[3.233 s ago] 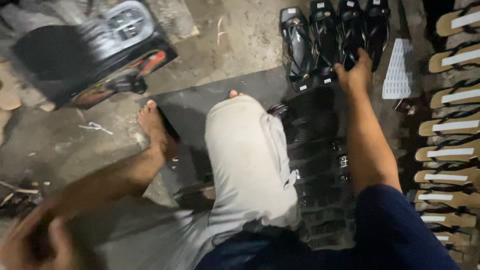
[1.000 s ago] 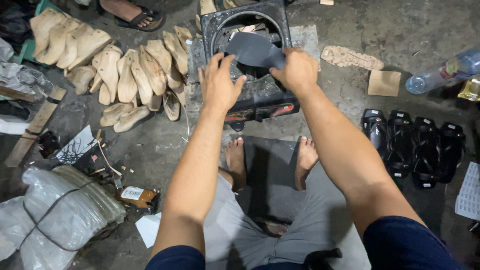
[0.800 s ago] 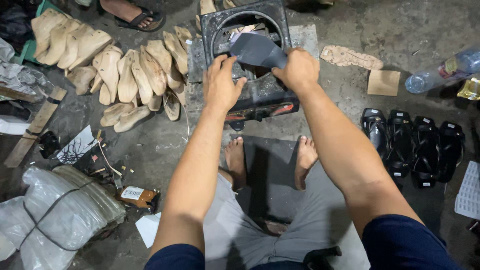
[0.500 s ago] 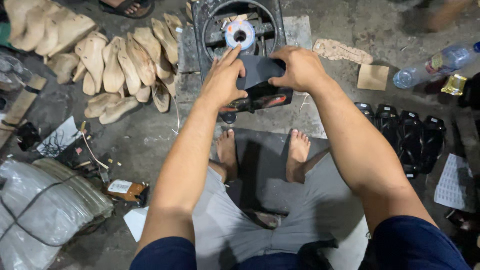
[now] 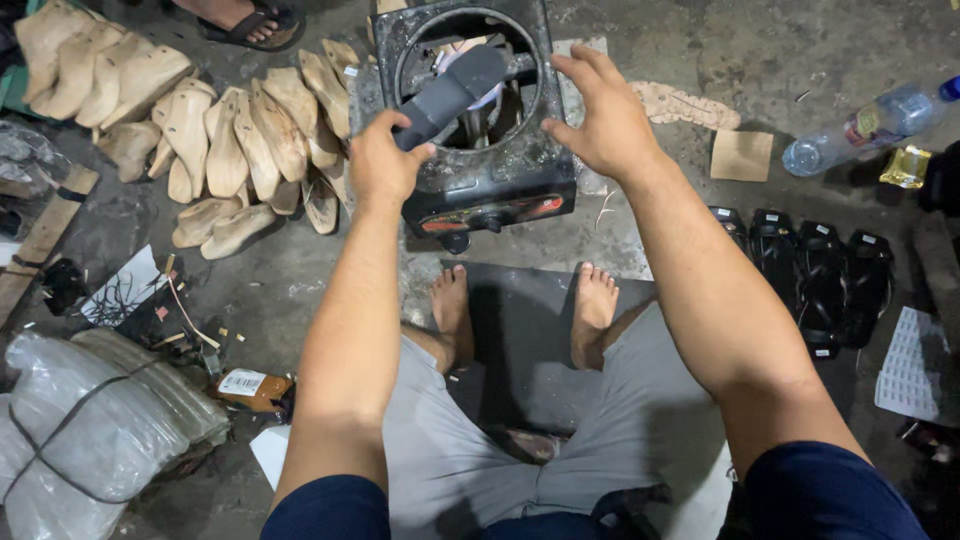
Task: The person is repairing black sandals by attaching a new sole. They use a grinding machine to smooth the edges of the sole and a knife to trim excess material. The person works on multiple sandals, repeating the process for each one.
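My left hand grips one end of a dark grey shoe sole and holds it over the round opening of a black box-shaped stove on the floor. My right hand hovers open over the stove's right side, fingers spread, holding nothing. My bare feet rest on a dark mat just below the stove.
Several wooden shoe lasts lie in rows at the upper left. Black sandals line up at the right, beside a plastic bottle and a cardboard piece. Tied plastic-wrapped bundles sit at the lower left. Another person's sandalled foot shows at the top.
Both hands held the sole over the stove a moment ago. My right hand has let go and opened; my left hand alone now holds the sole, turned lengthwise over the opening.
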